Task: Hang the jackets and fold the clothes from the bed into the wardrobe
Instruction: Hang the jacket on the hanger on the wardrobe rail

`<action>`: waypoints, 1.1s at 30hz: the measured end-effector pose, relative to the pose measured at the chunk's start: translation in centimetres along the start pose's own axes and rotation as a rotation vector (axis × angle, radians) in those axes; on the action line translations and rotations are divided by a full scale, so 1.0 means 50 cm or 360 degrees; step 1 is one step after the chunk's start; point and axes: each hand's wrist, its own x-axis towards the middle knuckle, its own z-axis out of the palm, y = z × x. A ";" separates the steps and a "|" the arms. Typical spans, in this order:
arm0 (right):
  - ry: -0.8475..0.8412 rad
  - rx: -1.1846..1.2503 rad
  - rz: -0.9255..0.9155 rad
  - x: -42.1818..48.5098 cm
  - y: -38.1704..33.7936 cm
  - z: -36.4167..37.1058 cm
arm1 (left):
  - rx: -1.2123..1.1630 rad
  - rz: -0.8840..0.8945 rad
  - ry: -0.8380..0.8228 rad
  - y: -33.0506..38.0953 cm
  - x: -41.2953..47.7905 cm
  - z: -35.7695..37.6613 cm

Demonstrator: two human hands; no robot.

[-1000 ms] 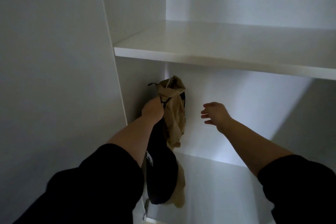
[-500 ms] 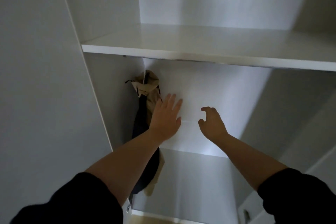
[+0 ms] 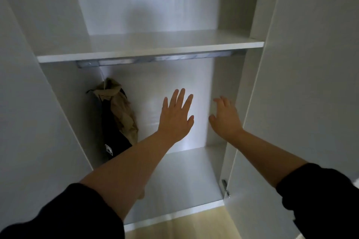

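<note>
under the rail [image 3: 161,58], soft light jackets [image 3: 116,116] hung (best gripped at the collar); left hand [image 3: 175,120] fingers spread wide, right hand [image 3: 225,118] loosely open, nothing held.

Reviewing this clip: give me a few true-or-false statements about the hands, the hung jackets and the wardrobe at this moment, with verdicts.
1. The left hand grips the jackets. False: its fingers are spread and it holds nothing, apart from the jackets.
2. The jackets hang at the left end of the rail. True.
3. The right hand holds a hanger. False: it is empty, near the wardrobe's right side panel.
4. The shelf above the rail bears folded clothes. False: none show on it.
5. Both forearms are bare, with dark sleeves pushed up. True.
</note>
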 end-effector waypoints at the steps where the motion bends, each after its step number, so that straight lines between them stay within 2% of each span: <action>1: 0.0050 -0.0043 0.0033 -0.039 0.009 -0.026 | -0.0024 0.0057 -0.0007 0.021 -0.018 -0.018; 6: 0.0240 -0.0165 0.0306 -0.261 0.062 -0.158 | -0.0263 0.0468 -0.0012 0.151 -0.135 -0.096; 11: 0.0361 -0.0367 0.0599 -0.500 0.126 -0.271 | -0.0501 0.0759 0.0002 0.350 -0.247 -0.183; 19: 0.0350 -0.0964 0.0888 -0.879 0.242 -0.457 | -0.0652 0.1237 0.0063 0.670 -0.430 -0.324; 27: 0.0399 -0.1143 0.1244 -1.267 0.357 -0.655 | -0.0755 0.1599 0.0167 1.025 -0.641 -0.480; 33: 0.0385 -0.1189 0.1527 -1.611 0.492 -0.811 | -0.0860 0.1830 0.0093 1.349 -0.883 -0.595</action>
